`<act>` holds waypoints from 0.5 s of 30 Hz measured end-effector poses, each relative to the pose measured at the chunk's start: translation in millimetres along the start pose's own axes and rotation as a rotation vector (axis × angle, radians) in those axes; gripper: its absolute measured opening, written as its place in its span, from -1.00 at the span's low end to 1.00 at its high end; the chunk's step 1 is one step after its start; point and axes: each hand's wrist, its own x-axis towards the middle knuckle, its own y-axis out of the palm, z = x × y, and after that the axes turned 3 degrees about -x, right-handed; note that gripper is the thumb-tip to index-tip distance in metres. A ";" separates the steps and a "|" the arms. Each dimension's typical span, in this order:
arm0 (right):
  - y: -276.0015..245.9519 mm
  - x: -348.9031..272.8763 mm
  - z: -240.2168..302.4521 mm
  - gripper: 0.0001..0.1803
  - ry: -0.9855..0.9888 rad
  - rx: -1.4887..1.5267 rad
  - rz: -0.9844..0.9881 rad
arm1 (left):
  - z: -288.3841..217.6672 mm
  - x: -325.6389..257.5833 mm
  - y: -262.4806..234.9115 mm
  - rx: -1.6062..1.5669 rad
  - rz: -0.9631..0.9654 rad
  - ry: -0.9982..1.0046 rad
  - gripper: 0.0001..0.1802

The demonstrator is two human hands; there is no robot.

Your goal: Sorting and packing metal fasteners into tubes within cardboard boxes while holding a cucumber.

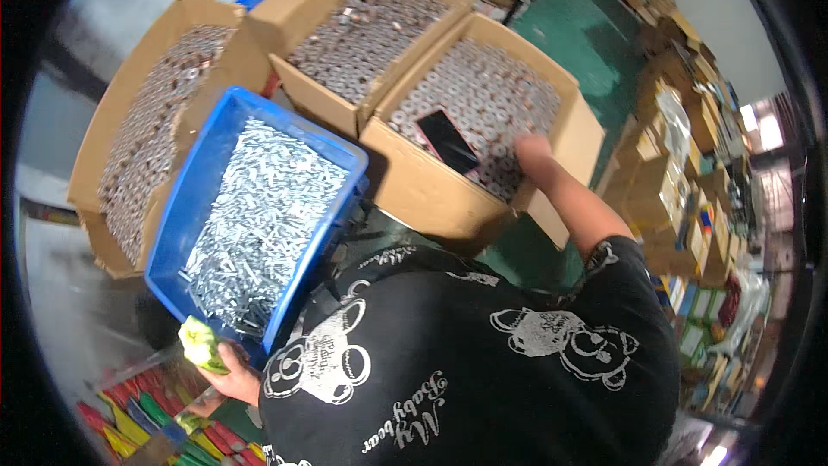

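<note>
My left hand (231, 377) is closed around a pale green piece of food (200, 345), which looks like a bitten fruit with light flesh showing. It is held beside the near end of a blue plastic bin (358, 160) full of small shiny metal pins (267, 207). My right hand (532, 155) is inside the right cardboard box (431, 194), at the small round metal parts (492, 78) filling it. Its fingers are blurred and partly hidden, so any hold cannot be made out. To its left a dark-screened phone (448, 140) rests on the parts.
A second cardboard box (289, 73) of similar parts adjoins this one, and a third box (86, 164) stands at the far left. Stacked cartons (647, 181) line the right side. Colourful strips (147, 410) lie at the lower left. Green floor (595, 34) shows beyond.
</note>
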 end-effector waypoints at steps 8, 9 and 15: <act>-138.0 21.1 -45.7 -0.80 -0.054 2.023 0.317 | -28.5 -12.6 8.6 -0.156 -0.034 -0.047 -0.41; -162.4 32.0 -40.2 -0.78 -0.027 2.137 0.127 | -30.6 -12.2 13.9 -0.163 -0.044 -0.047 -0.41; -267.1 228.7 76.6 -0.77 -0.289 0.950 -0.303 | -47.5 -12.9 14.7 -0.060 -0.081 -0.263 -0.34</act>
